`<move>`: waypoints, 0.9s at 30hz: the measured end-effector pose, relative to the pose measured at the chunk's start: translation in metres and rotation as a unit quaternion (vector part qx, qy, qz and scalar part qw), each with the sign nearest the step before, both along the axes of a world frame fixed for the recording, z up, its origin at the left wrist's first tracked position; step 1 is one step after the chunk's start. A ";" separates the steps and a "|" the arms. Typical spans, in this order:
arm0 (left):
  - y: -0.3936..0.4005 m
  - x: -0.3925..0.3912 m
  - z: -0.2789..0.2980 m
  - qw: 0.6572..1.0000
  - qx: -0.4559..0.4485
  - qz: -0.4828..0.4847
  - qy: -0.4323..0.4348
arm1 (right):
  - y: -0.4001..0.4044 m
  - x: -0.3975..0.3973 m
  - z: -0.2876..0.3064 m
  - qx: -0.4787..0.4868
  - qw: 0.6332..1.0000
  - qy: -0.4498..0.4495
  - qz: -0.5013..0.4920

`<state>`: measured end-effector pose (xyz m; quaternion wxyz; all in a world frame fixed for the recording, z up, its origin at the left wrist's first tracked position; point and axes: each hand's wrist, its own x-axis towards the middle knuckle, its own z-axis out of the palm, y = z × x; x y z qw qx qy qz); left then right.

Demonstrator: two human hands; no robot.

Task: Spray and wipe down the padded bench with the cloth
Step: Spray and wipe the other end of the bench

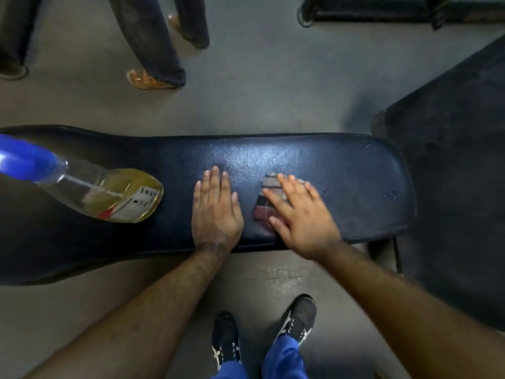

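Observation:
A dark blue padded bench [341,165] runs across the middle of the view. My left hand [216,212] lies flat on its pad with straight fingers, holding nothing. Just to its right, my right hand [297,212] presses a folded cloth with grey and dark red stripes [263,201] against the pad, fingers spread and blurred. A clear spray bottle [109,198] of yellow liquid with a blue head stands on the left part of the bench, apart from both hands.
Another person's legs and brown shoes [147,79] stand on the grey floor beyond the bench. A dark padded surface [451,165] sits close at the right. A black metal frame [382,12] lies at the top right. My own feet [297,318] are below the bench.

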<state>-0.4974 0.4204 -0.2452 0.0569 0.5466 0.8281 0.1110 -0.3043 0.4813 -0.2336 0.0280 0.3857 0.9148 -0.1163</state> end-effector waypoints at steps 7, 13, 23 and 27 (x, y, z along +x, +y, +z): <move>-0.004 -0.006 0.010 0.995 0.043 -0.013 -0.091 | -0.081 -0.041 0.003 -0.001 0.990 0.028 -0.135; -0.008 0.015 0.009 0.988 0.070 -0.058 -0.128 | -0.024 0.007 -0.008 0.030 0.952 0.028 -0.304; 0.030 0.038 0.001 0.988 0.071 -0.041 -0.131 | -0.006 0.042 -0.014 0.032 0.945 0.033 -0.323; 0.033 0.045 0.004 0.993 0.052 -0.037 -0.098 | -0.054 0.034 -0.009 0.009 0.995 0.034 -0.090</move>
